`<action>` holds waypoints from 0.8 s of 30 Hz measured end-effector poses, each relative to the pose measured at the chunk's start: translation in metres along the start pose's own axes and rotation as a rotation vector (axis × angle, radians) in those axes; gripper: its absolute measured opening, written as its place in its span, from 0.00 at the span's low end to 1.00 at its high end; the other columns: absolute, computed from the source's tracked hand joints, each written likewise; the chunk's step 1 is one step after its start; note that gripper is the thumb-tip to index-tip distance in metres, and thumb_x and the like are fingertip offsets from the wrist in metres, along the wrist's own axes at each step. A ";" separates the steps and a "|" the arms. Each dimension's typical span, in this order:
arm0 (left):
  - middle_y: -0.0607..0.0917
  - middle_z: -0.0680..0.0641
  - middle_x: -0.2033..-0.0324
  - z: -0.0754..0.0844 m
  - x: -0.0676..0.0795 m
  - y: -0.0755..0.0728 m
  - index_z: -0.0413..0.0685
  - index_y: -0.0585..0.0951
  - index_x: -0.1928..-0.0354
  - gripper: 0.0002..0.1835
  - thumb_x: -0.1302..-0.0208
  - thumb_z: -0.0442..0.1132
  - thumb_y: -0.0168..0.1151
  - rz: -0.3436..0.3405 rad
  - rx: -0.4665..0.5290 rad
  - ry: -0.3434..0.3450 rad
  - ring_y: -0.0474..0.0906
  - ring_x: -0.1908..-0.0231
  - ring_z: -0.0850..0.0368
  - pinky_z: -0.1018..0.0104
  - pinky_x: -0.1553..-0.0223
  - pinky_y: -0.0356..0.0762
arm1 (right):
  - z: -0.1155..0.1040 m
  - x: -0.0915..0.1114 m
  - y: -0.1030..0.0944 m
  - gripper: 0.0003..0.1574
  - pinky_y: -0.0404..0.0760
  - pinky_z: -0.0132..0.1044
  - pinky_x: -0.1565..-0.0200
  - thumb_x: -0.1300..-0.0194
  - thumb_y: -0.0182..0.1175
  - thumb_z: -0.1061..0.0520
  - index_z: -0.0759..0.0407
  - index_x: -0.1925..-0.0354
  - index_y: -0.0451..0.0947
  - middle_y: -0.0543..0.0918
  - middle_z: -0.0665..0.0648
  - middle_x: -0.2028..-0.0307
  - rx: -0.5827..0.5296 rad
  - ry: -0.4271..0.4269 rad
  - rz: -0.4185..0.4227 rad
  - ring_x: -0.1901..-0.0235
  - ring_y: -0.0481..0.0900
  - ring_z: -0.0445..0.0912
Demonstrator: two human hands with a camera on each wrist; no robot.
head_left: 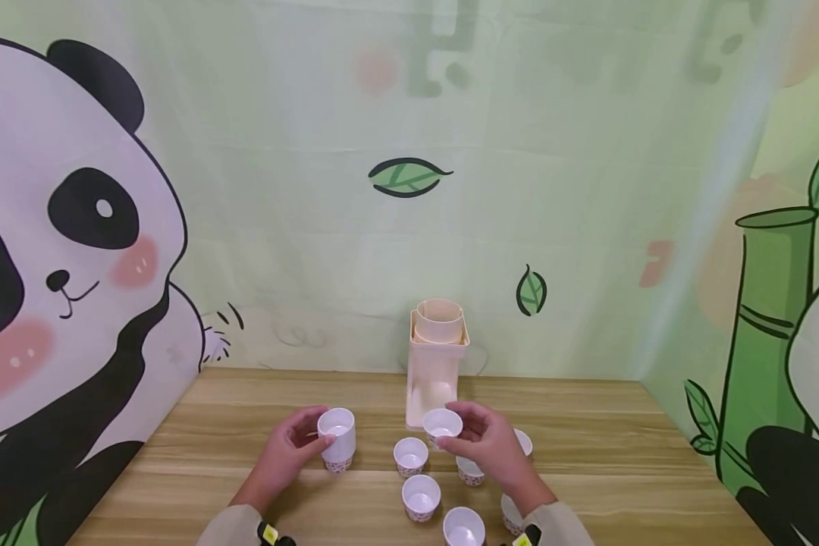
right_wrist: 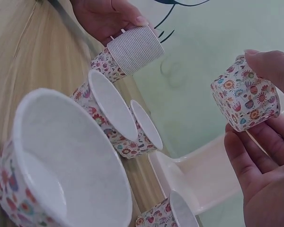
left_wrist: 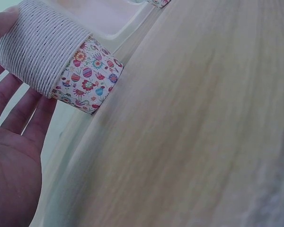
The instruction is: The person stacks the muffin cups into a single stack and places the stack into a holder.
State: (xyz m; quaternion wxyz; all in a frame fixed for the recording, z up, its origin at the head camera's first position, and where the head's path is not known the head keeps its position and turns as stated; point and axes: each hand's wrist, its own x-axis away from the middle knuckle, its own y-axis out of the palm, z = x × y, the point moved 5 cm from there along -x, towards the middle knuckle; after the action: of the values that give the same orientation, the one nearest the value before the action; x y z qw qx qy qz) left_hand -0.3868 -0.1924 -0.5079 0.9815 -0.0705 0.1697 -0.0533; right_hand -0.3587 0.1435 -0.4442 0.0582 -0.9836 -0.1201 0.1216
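My left hand (head_left: 283,451) grips a stack of nested paper baking cups (head_left: 337,440) between thumb and fingers. In the left wrist view, the stack (left_wrist: 49,49) shows many ridged white rims above one floral-printed base. Higher than the loose cups, my right hand (head_left: 491,444) pinches a single paper cup (head_left: 442,426) by its side. The right wrist view shows that cup's floral print (right_wrist: 248,97), its base turned toward the camera. Several more white-lined cups stand upright around the right hand, among them one cup (head_left: 410,456) and another nearer cup (head_left: 421,497).
Behind the hands stands a pale pink holder (head_left: 433,364) with a round pink tube (head_left: 440,322) in its top. The wooden table (head_left: 300,394) meets a green wall cloth (head_left: 314,265) printed with pandas and leaves. A cup (head_left: 464,527) sits at the frame's bottom edge.
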 end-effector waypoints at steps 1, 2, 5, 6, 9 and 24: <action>0.84 0.31 0.45 0.000 0.000 0.000 0.35 0.77 0.37 0.27 0.38 0.32 0.72 0.000 -0.001 0.001 0.82 0.51 0.66 0.73 0.47 0.80 | 0.000 -0.001 0.001 0.38 0.85 0.30 0.53 0.44 0.77 0.63 0.71 0.38 0.74 0.84 0.70 0.48 -0.002 0.000 -0.002 0.56 0.84 0.41; 0.84 0.31 0.45 0.000 0.000 0.000 0.35 0.77 0.37 0.27 0.38 0.32 0.72 0.001 0.000 -0.001 0.82 0.50 0.66 0.73 0.47 0.80 | 0.000 -0.002 0.001 0.38 0.85 0.29 0.52 0.45 0.77 0.63 0.70 0.38 0.75 0.84 0.70 0.48 -0.003 0.003 0.001 0.56 0.84 0.42; 0.85 0.32 0.45 -0.001 0.000 0.000 0.36 0.77 0.37 0.27 0.38 0.33 0.72 0.004 0.000 -0.009 0.82 0.50 0.65 0.73 0.47 0.80 | 0.000 -0.004 0.004 0.38 0.85 0.30 0.52 0.45 0.77 0.63 0.71 0.39 0.75 0.84 0.70 0.48 -0.004 -0.003 0.001 0.55 0.85 0.43; 0.85 0.32 0.45 -0.001 0.000 0.000 0.36 0.77 0.37 0.27 0.38 0.32 0.72 0.005 0.002 -0.008 0.83 0.50 0.65 0.73 0.48 0.80 | 0.000 -0.005 0.005 0.38 0.85 0.30 0.51 0.45 0.77 0.62 0.70 0.39 0.75 0.84 0.70 0.47 -0.002 -0.003 0.003 0.55 0.85 0.43; 0.85 0.32 0.45 0.000 0.000 0.001 0.36 0.76 0.37 0.27 0.38 0.33 0.72 0.005 0.002 -0.011 0.82 0.50 0.65 0.73 0.48 0.80 | 0.001 -0.010 0.008 0.37 0.85 0.30 0.51 0.45 0.78 0.62 0.69 0.39 0.76 0.85 0.69 0.48 0.004 -0.002 0.012 0.55 0.85 0.42; 0.86 0.35 0.46 -0.001 0.000 0.001 0.37 0.77 0.37 0.27 0.39 0.32 0.72 0.022 -0.013 -0.021 0.83 0.51 0.65 0.74 0.47 0.80 | -0.001 -0.027 0.031 0.34 0.84 0.29 0.54 0.44 0.78 0.59 0.67 0.41 0.79 0.86 0.65 0.52 0.021 -0.019 -0.005 0.59 0.84 0.42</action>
State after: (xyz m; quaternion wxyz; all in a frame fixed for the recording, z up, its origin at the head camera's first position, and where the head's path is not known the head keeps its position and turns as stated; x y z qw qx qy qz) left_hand -0.3875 -0.1914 -0.5091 0.9832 -0.0758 0.1607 -0.0408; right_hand -0.3774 0.1070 -0.4411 0.0675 -0.9815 -0.1216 0.1319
